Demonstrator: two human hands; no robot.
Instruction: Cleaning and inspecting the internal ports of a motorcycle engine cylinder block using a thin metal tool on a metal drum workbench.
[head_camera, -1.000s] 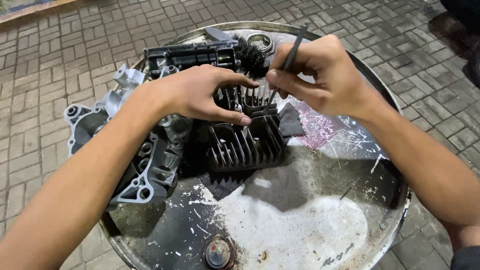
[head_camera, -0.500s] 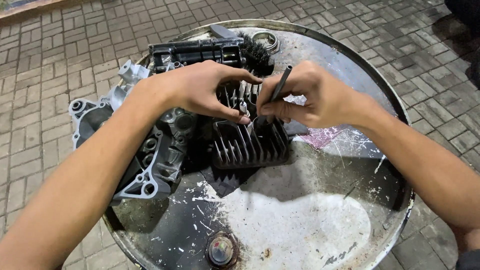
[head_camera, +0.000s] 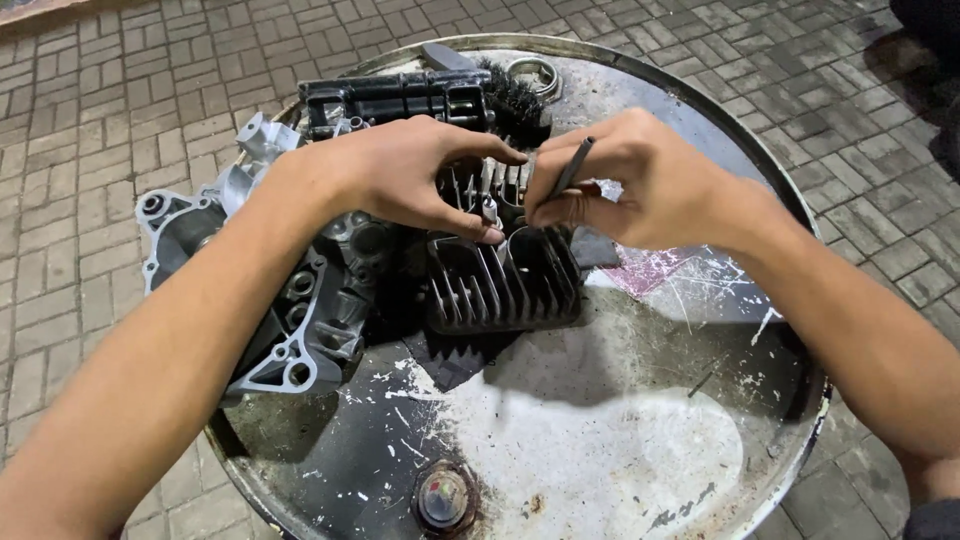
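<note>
A dark finned engine cylinder lies on the top of a round metal drum. My left hand rests on its upper end, fingers curled around a small light stud that sticks up from it. My right hand is right beside it, pinching a thin dark rod-like tool whose lower tip points down at the cylinder top. The tool tip is hidden behind my fingers.
A grey engine crankcase lies on the drum's left side, overhanging its edge. A black plastic part and a black brush sit at the far rim beside a metal ring. A bung cap sits near the front. Brick paving surrounds the drum.
My right hand has come down and left with the thin tool, from above the cylinder to its top, close against my left hand. My left hand has stayed on the cylinder.
</note>
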